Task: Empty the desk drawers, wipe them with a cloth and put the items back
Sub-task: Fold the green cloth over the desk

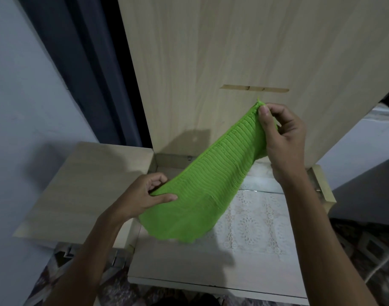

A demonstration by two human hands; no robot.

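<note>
- Pale wood desk [211, 51] fills the background; drawer [211, 268] pulled open below, white lace liner [255, 226] on its floor.
- Cloth [206, 186], green, ribbed, stretched in the air above the drawer.
- Long axis diagonal: low-left to high-right.
- Left hand [145, 195] pinches the lower corner, thumb on top.
- Right hand [281, 138] pinches the upper corner, fingers curled.
- Left hand is nearer the drawer floor; judged likelier to lead the wipe.

Left hand [145, 195], right hand [281, 133] pinching.
</note>
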